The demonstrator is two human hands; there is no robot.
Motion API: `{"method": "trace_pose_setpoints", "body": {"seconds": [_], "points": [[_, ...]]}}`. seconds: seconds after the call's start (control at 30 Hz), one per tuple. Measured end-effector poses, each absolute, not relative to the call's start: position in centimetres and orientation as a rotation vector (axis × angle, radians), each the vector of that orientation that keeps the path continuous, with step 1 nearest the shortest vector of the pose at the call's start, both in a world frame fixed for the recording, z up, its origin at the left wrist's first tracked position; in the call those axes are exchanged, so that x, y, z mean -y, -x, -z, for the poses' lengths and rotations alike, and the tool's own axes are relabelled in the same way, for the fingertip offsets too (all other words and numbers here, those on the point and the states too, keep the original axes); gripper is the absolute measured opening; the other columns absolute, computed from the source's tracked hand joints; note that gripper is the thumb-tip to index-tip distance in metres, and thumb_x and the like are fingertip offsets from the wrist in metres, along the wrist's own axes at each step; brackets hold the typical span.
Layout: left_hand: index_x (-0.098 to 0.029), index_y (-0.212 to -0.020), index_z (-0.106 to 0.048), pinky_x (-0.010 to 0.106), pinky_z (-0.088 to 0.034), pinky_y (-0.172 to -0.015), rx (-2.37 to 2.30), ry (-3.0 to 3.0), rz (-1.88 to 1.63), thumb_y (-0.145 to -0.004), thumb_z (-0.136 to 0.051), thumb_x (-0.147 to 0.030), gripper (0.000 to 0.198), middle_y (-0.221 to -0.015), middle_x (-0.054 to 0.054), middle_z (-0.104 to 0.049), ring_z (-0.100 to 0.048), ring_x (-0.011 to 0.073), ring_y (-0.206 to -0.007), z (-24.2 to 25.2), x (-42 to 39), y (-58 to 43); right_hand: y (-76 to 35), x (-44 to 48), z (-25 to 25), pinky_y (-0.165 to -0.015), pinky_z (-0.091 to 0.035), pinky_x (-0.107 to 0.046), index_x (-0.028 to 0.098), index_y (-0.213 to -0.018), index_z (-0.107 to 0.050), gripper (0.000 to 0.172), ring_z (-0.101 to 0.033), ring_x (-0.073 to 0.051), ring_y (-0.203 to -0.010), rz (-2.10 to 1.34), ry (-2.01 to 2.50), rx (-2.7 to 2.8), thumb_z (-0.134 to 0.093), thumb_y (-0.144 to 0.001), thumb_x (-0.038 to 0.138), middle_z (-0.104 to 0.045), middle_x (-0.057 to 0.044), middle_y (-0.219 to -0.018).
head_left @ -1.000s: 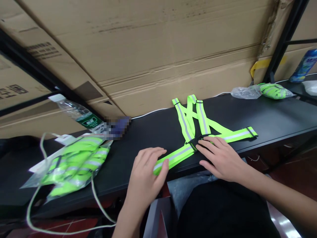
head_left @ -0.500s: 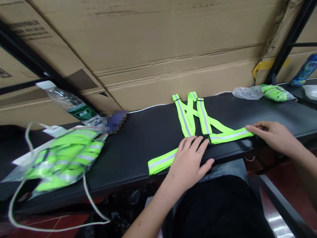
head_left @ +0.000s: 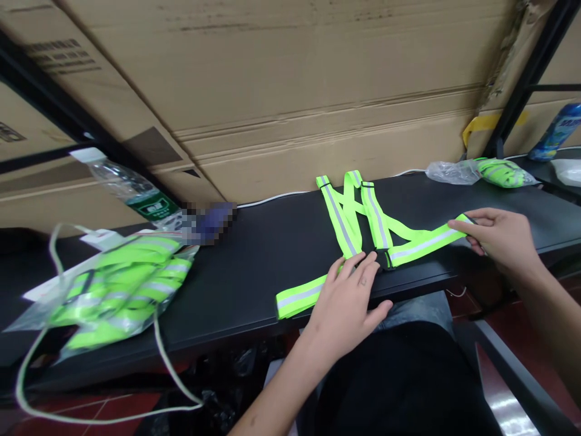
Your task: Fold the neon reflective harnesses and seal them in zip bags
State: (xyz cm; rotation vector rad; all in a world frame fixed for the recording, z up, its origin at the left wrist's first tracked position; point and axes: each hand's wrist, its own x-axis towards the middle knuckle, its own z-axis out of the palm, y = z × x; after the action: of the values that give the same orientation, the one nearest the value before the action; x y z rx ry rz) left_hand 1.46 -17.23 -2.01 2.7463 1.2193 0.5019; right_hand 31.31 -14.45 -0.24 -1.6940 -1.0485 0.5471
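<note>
A neon-yellow reflective vest made of straps with silver stripes lies on the black table. Its shoulder straps point toward the cardboard, crossing behind. My right hand pinches the right end of the waist strap between thumb and fingers, lifting it slightly off the surface. My left hand rests palm down, fingers spread, over the left waist strap and the lower end of a shoulder strap. Part of the vest under that palm is hidden. A black buckle shows just right of my left fingertips.
On the left lies a clear bag of folded neon straps, with a white cable looping over the edge. A water bottle leans behind it. Another bagged vest and a blue bottle stand at right. Cardboard walls the back.
My right hand has taken the strap's right end in a pinch and raised it a little, drawing it slightly right. My left hand stays almost in place.
</note>
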Motion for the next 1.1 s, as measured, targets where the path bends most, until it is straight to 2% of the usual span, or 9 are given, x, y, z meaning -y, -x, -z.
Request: {"method": "trace_pose_setpoints", "body": {"seconds": [0.13, 0.23, 0.33, 0.47, 0.57, 0.7, 0.83, 0.97, 1.1], "points": [[-0.016, -0.136, -0.055, 0.051, -0.035, -0.117, -1.205, -2.769, -0.527, -0.096, -0.056, -0.044, 0.049, -0.15, 0.012, -0.052, -0.043, 0.03, -0.141, 2.3, 17.3, -1.4, -27.7, 13.7, 0.7, -0.037, -0.04, -0.026, 0.014, -0.088, -0.071, 0.045, -0.053, -0.012, -0.042, -0.224, 1.338, 0.888, -0.09, -0.059, 0.043, -0.063, 0.0, -0.06], [-0.015, -0.134, -0.058, 0.049, -0.045, -0.108, -1.239, -2.758, -0.572, -0.094, -0.06, -0.042, 0.048, -0.14, 0.016, -0.055, -0.05, 0.0313, -0.132, 2.2, 17.4, -1.2, -24.6, 13.9, 1.2, -0.051, -0.054, -0.029, 0.016, -0.097, -0.072, 0.033, -0.064, -0.016, -0.056, 0.017, 1.227, 1.057, -0.085, -0.071, 0.034, -0.07, -0.002, -0.072], [-0.016, -0.132, -0.06, 0.049, -0.048, -0.103, -1.244, -2.753, -0.623, -0.093, -0.063, -0.041, 0.046, -0.128, 0.015, -0.058, -0.053, 0.0317, -0.124, 2.1, 17.4, -1.1, -22.2, 14.6, 1.9, -0.068, -0.058, -0.032, 0.019, -0.099, -0.074, 0.015, -0.07, -0.018, -0.073, 0.295, 1.146, 1.539, -0.073, -0.084, 0.019, -0.075, -0.006, -0.089], [-0.016, -0.129, -0.058, 0.052, -0.044, -0.105, -1.22, -2.765, -0.697, -0.092, -0.062, -0.04, 0.044, -0.126, 0.013, -0.06, -0.053, 0.0324, -0.121, 2.1, 17.5, -1.1, -20.2, 15.3, 3.1, -0.082, -0.058, -0.037, 0.015, -0.107, -0.071, 0.026, -0.07, -0.022, -0.087, 0.468, 0.917, 1.93, -0.059, -0.088, 0.002, -0.076, -0.008, -0.092], [-0.016, -0.111, -0.059, 0.05, -0.045, -0.102, -1.189, -2.684, -0.812, -0.089, -0.061, -0.029, 0.026, -0.113, 0.011, -0.064, -0.055, 0.0297, -0.114, 2.2, 17.5, -0.9, -19.3, 15.5, 3.7, -0.08, -0.058, -0.037, 0.013, -0.101, -0.071, 0.021, -0.071, -0.021, -0.083, 0.431, 0.9, 1.997, -0.058, -0.09, 0.002, -0.076, -0.007, -0.084], [-0.019, -0.095, -0.05, 0.041, -0.051, -0.09, -1.175, -2.458, -0.935, -0.085, -0.058, -0.017, 0.013, -0.1, 0.008, -0.06, -0.058, 0.0256, -0.106, 2.3, 17.4, -0.3, -19.4, 15.1, 3.8, -0.08, -0.06, -0.034, 0.014, -0.1, -0.072, 0.014, -0.074, -0.019, -0.086, 0.266, 0.809, 2.061, -0.062, -0.093, 0.008, -0.078, -0.007, -0.092], [-0.017, -0.106, -0.05, 0.038, -0.055, -0.084, -1.173, -2.418, -0.991, -0.089, -0.055, -0.018, 0.017, -0.102, 0.009, -0.057, -0.06, 0.0229, -0.098, 2.7, 17.4, 0.0, -20.2, 15.3, 3.5, -0.088, -0.062, -0.037, 0.013, -0.108, -0.071, 0.016, -0.074, -0.021, -0.096, 0.186, 0.739, 2.2, -0.062, -0.095, 0.016, -0.077, -0.009, -0.104], [-0.013, -0.126, -0.055, 0.043, -0.054, -0.095, -1.154, -2.58, -0.978, -0.093, -0.055, -0.021, 0.035, -0.124, 0.016, -0.055, -0.058, 0.0278, -0.114, 3.2, 17.3, -0.3, -19.7, 16.4, 3.6, -0.101, -0.056, -0.043, 0.007, -0.112, -0.069, 0.026, -0.068, -0.026, -0.113, 0.276, 0.881, 2.348, -0.048, -0.097, 0.009, -0.073, -0.015, -0.114], [-0.01, -0.123, -0.062, 0.045, -0.051, -0.103, -1.146, -2.635, -1.006, -0.093, -0.054, -0.021, 0.033, -0.121, 0.015, -0.064, -0.056, 0.0295, -0.119, 3.2, 17.2, -0.5, -18.8, 17.3, 4.3, -0.11, -0.049, -0.048, -0.001, -0.123, -0.062, 0.034, -0.059, -0.031, -0.125, 0.399, 1.022, 2.372, -0.042, -0.097, 0.01, -0.067, -0.022, -0.124]]}}
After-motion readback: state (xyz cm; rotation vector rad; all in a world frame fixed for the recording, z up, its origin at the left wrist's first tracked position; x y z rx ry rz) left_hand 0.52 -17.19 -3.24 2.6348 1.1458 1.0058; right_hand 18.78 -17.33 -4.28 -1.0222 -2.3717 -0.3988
